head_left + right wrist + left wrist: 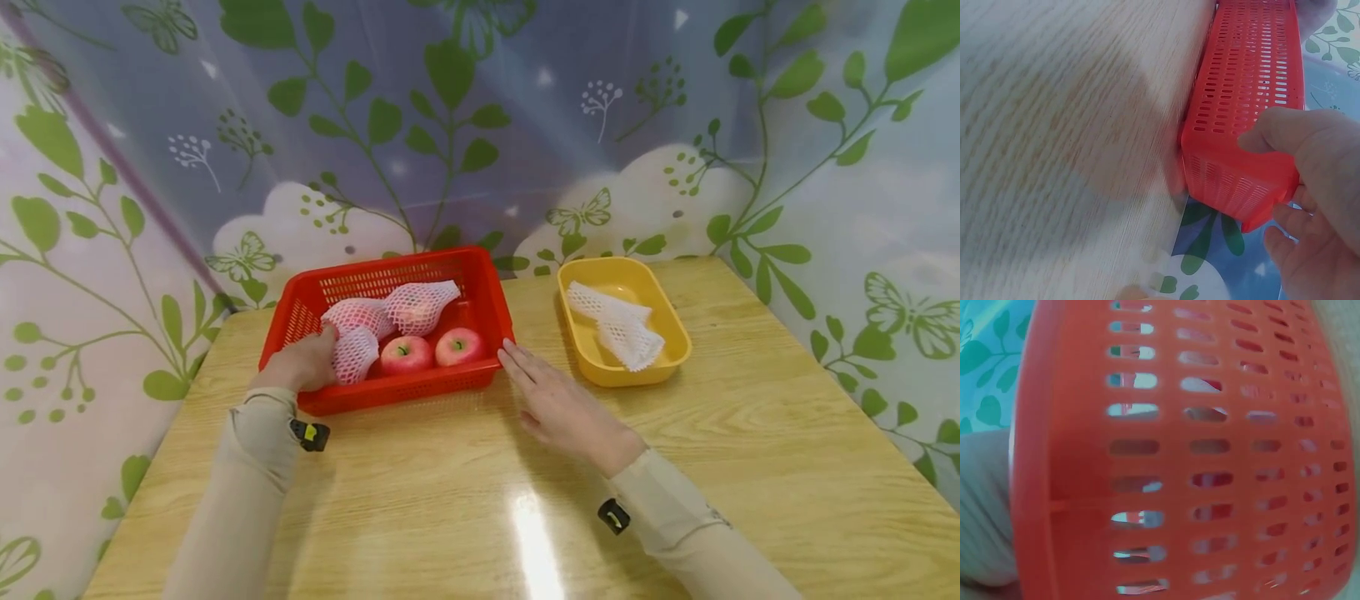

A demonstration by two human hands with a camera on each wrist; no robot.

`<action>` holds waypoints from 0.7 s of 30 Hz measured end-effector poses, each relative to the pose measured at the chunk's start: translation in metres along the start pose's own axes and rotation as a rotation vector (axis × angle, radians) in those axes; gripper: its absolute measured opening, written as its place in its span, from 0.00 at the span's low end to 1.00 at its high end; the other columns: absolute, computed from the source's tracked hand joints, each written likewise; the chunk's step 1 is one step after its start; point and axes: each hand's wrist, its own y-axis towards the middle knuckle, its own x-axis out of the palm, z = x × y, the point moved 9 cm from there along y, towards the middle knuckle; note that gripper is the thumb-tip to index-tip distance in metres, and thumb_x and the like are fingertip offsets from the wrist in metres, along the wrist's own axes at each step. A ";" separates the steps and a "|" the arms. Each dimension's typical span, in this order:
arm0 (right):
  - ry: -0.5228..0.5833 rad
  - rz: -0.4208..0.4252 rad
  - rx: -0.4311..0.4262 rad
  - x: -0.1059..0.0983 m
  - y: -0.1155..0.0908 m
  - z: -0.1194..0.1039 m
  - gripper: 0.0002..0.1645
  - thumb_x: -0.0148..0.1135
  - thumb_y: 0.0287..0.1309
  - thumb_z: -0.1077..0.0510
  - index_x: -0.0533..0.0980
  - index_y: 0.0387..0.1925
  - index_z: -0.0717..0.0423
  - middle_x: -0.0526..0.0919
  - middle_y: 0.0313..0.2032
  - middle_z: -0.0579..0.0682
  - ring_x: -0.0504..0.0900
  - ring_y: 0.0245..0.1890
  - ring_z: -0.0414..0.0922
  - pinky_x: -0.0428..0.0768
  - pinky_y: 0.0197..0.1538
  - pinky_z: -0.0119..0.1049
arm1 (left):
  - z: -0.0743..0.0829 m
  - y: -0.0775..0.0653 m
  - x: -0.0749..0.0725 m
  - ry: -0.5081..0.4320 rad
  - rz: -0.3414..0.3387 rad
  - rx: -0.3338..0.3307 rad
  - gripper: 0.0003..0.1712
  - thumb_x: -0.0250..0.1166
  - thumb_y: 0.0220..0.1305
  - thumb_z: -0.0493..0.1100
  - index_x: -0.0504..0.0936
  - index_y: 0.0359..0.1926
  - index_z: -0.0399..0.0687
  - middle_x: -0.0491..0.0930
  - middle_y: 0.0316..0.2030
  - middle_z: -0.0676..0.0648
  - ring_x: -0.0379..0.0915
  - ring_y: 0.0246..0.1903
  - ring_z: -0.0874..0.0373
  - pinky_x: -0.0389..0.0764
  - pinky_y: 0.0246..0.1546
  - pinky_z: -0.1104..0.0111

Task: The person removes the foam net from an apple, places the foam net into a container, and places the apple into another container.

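Note:
A red plastic basket (pixel 397 392) stands on the table holding apples. Two bare apples, one an apple (pixel 407 356) and beside it another apple (pixel 460 346), lie at its front. Behind them are two apples in white foam nets, a left netted apple (pixel 360 317) and a right netted apple (pixel 422 307). My left hand (pixel 300 362) reaches over the basket's left front rim and grips a front netted apple (pixel 355 356); its fingertips are partly hidden. My right hand (pixel 558 408) touches the basket's right front corner, fingers extended, thumb against the front wall.
A yellow tub (pixel 633 377) with white foam nets (pixel 622 325) in it stands right of the red basket. The wooden table (pixel 420 500) meets a leaf-patterned curtain (pixel 465 158) at the back and sides.

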 end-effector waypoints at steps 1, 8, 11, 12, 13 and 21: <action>0.001 0.001 0.000 0.000 0.000 0.000 0.53 0.73 0.56 0.61 0.55 0.76 0.67 0.52 0.78 0.61 0.58 0.76 0.57 0.60 0.75 0.50 | 0.000 0.001 -0.001 0.012 0.013 0.004 0.55 0.70 0.61 0.45 0.45 0.77 0.32 0.64 0.67 0.25 0.67 0.60 0.35 0.67 0.65 0.37; 0.004 0.002 0.000 -0.001 0.001 0.000 0.53 0.73 0.55 0.61 0.55 0.76 0.67 0.53 0.78 0.62 0.59 0.76 0.57 0.60 0.75 0.50 | -0.004 0.005 -0.003 0.008 0.101 0.001 0.54 0.75 0.54 0.51 0.56 0.72 0.36 0.71 0.62 0.28 0.71 0.56 0.35 0.72 0.60 0.36; 0.002 -0.006 0.001 0.000 0.001 0.000 0.53 0.73 0.56 0.61 0.55 0.76 0.67 0.53 0.78 0.62 0.58 0.76 0.57 0.60 0.75 0.50 | -0.005 0.003 -0.005 -0.008 0.143 0.006 0.54 0.77 0.51 0.56 0.59 0.70 0.38 0.73 0.60 0.29 0.71 0.56 0.34 0.73 0.57 0.36; 0.002 -0.009 0.002 0.000 0.001 0.000 0.53 0.73 0.56 0.61 0.55 0.76 0.67 0.52 0.78 0.62 0.58 0.77 0.56 0.60 0.76 0.50 | -0.004 0.001 -0.007 -0.007 0.163 0.014 0.55 0.77 0.50 0.58 0.59 0.70 0.37 0.73 0.60 0.28 0.71 0.55 0.34 0.74 0.57 0.36; 0.000 -0.011 0.001 0.001 0.001 0.000 0.53 0.73 0.56 0.61 0.55 0.76 0.67 0.52 0.78 0.62 0.58 0.77 0.56 0.59 0.76 0.50 | -0.004 -0.001 -0.009 -0.006 0.189 0.022 0.55 0.76 0.50 0.59 0.60 0.69 0.37 0.74 0.59 0.29 0.72 0.55 0.34 0.75 0.55 0.36; 0.002 -0.015 0.009 0.000 -0.001 0.000 0.53 0.73 0.56 0.60 0.54 0.76 0.67 0.51 0.78 0.61 0.55 0.78 0.56 0.58 0.76 0.51 | 0.007 -0.025 -0.043 -0.012 0.421 0.068 0.50 0.74 0.49 0.59 0.65 0.65 0.36 0.74 0.53 0.29 0.72 0.49 0.34 0.79 0.48 0.40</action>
